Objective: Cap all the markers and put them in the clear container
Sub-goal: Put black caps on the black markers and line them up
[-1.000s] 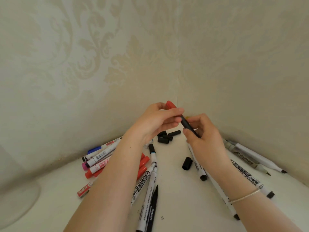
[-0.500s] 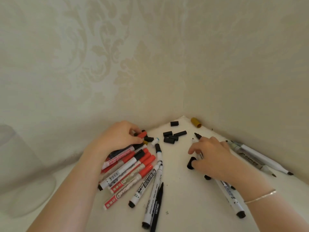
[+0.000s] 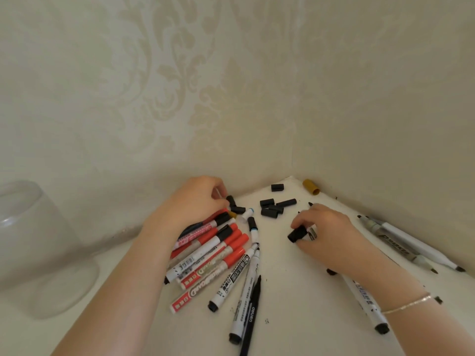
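The right hand pinches a black cap between thumb and fingers, low over the white desk. The left hand rests curled on the top of a fan of red and black markers, its fingertips at a small black cap; whether it grips that cap I cannot tell. Loose black caps lie between the hands, a gold cap in the corner. More uncapped markers lie to the right. The clear container stands far left.
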### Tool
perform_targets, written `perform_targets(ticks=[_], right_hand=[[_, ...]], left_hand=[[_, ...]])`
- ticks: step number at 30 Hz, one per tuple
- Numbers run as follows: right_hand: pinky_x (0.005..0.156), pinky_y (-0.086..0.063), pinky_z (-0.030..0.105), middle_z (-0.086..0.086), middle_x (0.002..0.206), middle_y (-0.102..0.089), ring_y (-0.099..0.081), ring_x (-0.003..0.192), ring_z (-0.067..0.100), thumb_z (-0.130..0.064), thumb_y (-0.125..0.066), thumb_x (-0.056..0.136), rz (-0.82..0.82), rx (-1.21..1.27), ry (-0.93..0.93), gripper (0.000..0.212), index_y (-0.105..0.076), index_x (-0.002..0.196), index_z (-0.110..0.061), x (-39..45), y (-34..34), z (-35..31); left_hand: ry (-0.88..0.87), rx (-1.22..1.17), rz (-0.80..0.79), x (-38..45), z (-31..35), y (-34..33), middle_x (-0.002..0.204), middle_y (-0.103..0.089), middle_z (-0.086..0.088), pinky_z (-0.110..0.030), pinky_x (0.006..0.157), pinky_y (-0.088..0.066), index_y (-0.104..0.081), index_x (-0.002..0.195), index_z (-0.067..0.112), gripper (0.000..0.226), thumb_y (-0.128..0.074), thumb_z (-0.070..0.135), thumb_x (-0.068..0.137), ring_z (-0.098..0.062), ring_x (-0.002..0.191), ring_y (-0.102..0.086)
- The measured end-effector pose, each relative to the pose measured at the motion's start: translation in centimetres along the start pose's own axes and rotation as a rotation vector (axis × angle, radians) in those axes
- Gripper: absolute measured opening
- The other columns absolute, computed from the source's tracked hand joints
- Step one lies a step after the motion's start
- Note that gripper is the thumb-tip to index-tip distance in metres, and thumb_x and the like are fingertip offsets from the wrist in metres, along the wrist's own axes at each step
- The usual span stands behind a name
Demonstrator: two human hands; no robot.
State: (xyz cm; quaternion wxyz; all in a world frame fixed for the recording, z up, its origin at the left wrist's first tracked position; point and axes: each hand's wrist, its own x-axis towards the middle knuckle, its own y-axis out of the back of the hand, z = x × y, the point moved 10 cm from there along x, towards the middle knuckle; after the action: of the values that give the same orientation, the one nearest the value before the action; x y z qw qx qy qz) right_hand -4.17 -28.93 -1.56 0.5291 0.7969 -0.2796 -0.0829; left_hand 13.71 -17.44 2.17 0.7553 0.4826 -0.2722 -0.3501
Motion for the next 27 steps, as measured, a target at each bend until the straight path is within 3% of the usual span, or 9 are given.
perform_targets(ticks=[2, 5, 9, 11, 14, 17, 20, 23, 27], right_hand=[[0.079, -0.042, 0.019, -0.003, 0.102, -0.054, -0.056, 0.095, 0.014, -0.015, -0.067, 0.082, 0.122, 0.181, -0.037, 0.019, -0.063, 0.096, -0.027, -0.1, 1.5, 0.4], [0.065, -0.041, 0.012, -0.002, 0.095, -0.052, -0.058, 0.084, 0.015, -0.006, -0.068, 0.079, 0.257, 0.35, -0.098, 0.023, -0.059, 0.079, -0.027, -0.5, 3.0, 1.3], [0.055, -0.041, 0.012, -0.002, 0.086, -0.06, -0.056, 0.064, 0.01, -0.008, -0.07, 0.081, 0.263, 0.5, -0.181, 0.021, -0.063, 0.08, -0.028, -0.8, 3.3, 2.2], [0.053, -0.042, 0.019, 0.005, 0.076, -0.066, -0.051, 0.055, 0.009, -0.01, -0.07, 0.082, 0.243, 0.586, -0.219, 0.019, -0.066, 0.084, -0.028, -1.1, 3.2, 2.5], [0.053, -0.043, 0.018, 0.006, 0.079, -0.069, -0.053, 0.056, 0.011, -0.009, -0.07, 0.082, 0.238, 0.637, -0.241, 0.022, -0.067, 0.084, -0.031, -1.2, 3.2, 2.6], [0.058, -0.047, 0.016, 0.0, 0.084, -0.069, -0.065, 0.072, 0.019, -0.006, -0.069, 0.082, 0.218, 0.675, -0.257, 0.024, -0.067, 0.089, -0.029, -1.3, 2.9, 2.4], [0.07, -0.052, 0.027, -0.003, 0.089, -0.069, -0.067, 0.083, 0.019, -0.003, -0.069, 0.08, 0.206, 0.726, -0.269, 0.024, -0.062, 0.092, -0.023, -1.3, 2.5, 2.3], [0.08, -0.053, 0.036, -0.001, 0.085, -0.07, -0.068, 0.084, 0.02, -0.001, -0.07, 0.079, 0.214, 0.764, -0.268, 0.023, -0.06, 0.089, -0.019, -1.4, 2.4, 2.2], [0.08, -0.057, 0.03, 0.005, 0.084, -0.072, -0.071, 0.074, 0.018, 0.001, -0.067, 0.083, 0.301, 0.947, -0.263, 0.017, -0.065, 0.091, -0.014, -1.6, 3.1, 2.7]], left_hand=[[-0.047, -0.031, -0.037, -0.3, 2.0, -0.6, 0.091, -0.065, 0.01, -0.029, 0.082, -0.052, -0.068, 0.095, 0.023, 0.011, -0.068, 0.03, 0.086, -0.01, 0.087, -0.062], [-0.086, 0.014, -0.247, -1.3, 4.5, -3.3, 0.077, -0.066, 0.011, -0.024, 0.069, -0.048, -0.067, 0.081, 0.026, 0.009, -0.071, 0.034, 0.082, -0.007, 0.074, -0.062], [-0.033, 0.152, -0.565, -3.8, 5.7, -7.2, 0.058, -0.064, 0.008, -0.021, 0.062, -0.048, -0.068, 0.079, 0.02, 0.017, -0.073, 0.036, 0.081, -0.003, 0.052, -0.058], [0.017, 0.202, -0.634, -4.7, 5.5, -8.0, 0.058, -0.064, 0.007, -0.02, 0.063, -0.05, -0.069, 0.081, 0.013, 0.02, -0.073, 0.033, 0.082, -0.005, 0.055, -0.059], [0.117, 0.22, -0.725, -6.0, 4.9, -9.0, 0.073, -0.072, 0.001, -0.02, 0.067, -0.052, -0.066, 0.082, 0.009, 0.023, -0.071, 0.032, 0.085, -0.011, 0.064, -0.064], [0.175, 0.208, -0.7, -6.0, 4.8, -9.3, 0.082, -0.074, -0.006, -0.022, 0.071, -0.053, -0.06, 0.085, 0.006, 0.024, -0.066, 0.029, 0.09, -0.015, 0.064, -0.065], [0.14, 0.223, -0.661, -5.6, 5.3, -9.7, 0.087, -0.075, -0.009, -0.023, 0.075, -0.053, -0.058, 0.077, 0.009, 0.024, -0.062, 0.026, 0.093, -0.014, 0.063, -0.062], [0.031, 0.292, -0.589, -5.0, 6.2, -9.1, 0.065, -0.064, 0.0, -0.024, 0.072, -0.052, -0.056, 0.068, 0.012, 0.028, -0.059, 0.027, 0.092, -0.012, 0.06, -0.057], [-0.146, 0.209, -0.354, -3.3, 8.1, -5.7, 0.071, -0.064, -0.003, -0.026, 0.059, -0.041, -0.062, 0.076, 0.015, 0.026, -0.058, 0.038, 0.087, -0.012, 0.059, -0.049]])
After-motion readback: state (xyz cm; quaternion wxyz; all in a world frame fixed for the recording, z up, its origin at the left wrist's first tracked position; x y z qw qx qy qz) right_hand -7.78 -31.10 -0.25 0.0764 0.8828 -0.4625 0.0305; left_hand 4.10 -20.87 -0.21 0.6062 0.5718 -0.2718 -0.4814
